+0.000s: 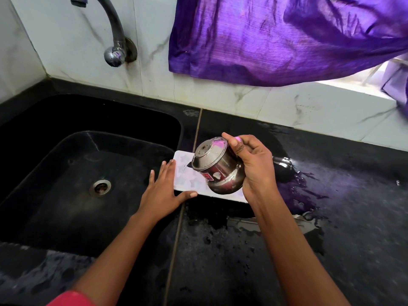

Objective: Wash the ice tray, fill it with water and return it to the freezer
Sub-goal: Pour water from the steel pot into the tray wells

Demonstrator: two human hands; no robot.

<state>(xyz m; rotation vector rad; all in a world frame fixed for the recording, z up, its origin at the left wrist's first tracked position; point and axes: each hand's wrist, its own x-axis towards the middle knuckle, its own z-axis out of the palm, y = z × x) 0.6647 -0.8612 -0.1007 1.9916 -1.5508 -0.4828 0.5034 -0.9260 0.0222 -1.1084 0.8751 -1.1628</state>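
Looks like filling: your right hand [254, 166] grips the tipped steel pot [217, 171] over the ice tray [189, 183] at the table [344, 219] edge by the sink [123, 142]; left hand [164, 191] flat, steadying it. Next: carry level to freezer.

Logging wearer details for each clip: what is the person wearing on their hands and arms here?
Bare hands: the left hand and right hand show no gloves, rings or watch. The left forearm and right forearm are uncovered. Only a patch of red-pink fabric shows by the left arm at the bottom edge, perhaps a sleeve.
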